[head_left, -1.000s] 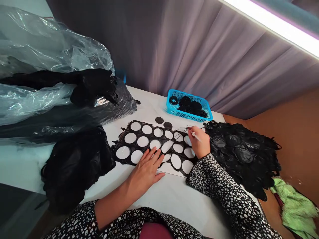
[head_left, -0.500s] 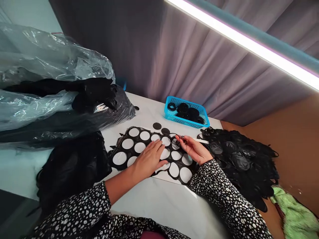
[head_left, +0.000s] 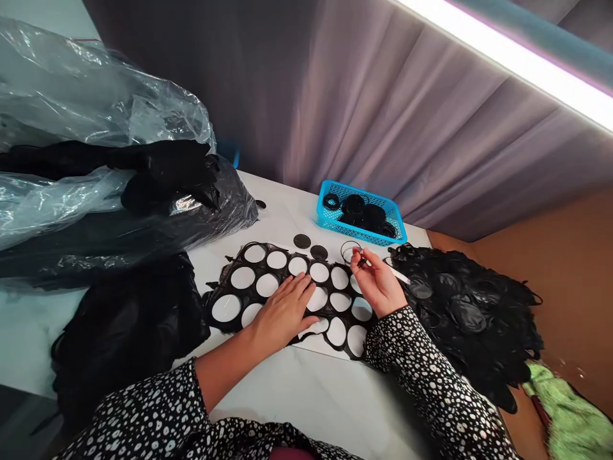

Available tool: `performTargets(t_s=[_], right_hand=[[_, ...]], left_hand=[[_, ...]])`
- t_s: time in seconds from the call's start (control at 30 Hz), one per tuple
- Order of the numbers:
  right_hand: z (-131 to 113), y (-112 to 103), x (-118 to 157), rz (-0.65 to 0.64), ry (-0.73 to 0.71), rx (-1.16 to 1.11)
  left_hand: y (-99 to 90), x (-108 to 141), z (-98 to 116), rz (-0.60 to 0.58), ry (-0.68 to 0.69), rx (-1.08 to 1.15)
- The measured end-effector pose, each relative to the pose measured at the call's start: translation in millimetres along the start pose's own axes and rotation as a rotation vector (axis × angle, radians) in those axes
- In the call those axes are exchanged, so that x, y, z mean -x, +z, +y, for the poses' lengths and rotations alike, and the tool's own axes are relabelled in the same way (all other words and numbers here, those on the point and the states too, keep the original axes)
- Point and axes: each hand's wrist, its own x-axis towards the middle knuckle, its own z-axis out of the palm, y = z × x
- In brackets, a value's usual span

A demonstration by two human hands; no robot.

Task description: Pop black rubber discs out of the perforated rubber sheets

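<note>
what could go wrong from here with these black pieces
The thin black loop at the fingertips of the right hand might snag on the holed black sheet. The sheet could shift if the left hand, resting on it, slides. Two dark discs lie close to the sheet's far edge, so the right hand or its white stick might knock them away.
</note>
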Motion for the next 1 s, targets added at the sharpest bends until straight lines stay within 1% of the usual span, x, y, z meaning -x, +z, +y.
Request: performTargets(t_s=[0.1,0.17,0.3,0.37,0.47,0.6,0.8,0.9,1.0], right_hand=[[9,4,1,-0.060,0.026,0.122],[13,9,8,-0.114,0.006,0.275],[19,16,19,-0.282,-0.149,0.778],[21,16,21,-0.363,-0.207,0.928],[25,15,22,-0.411,-0.244,0.981],[28,14,21,-0.412,-0.264,0.997],[27,10,19,-0.423,-0.299,1.032],[30,11,24,-0.455,-0.404,1.162],[36,12,31,-0.539,-0.588,1.426]], left_hand=[[-1.5,-1,1,-0.026,0.002,-0.023],[-1.9,-1,2,-0.040,-0.008,-0.032],[-1.1,-2,4,-0.049,-0.031,-0.039],[-0.2,-2,4,-0.055,-0.035,-0.045],[0.8,-2,4,-0.049,-0.039,-0.033],[1.2,-2,3,-0.025,-0.034,0.003],[2.3,-1,2,-0.022,-0.031,0.007],[2.7,-1,2,-0.009,-0.031,0.027],[2.7,-1,2,-0.004,-0.033,0.033]])
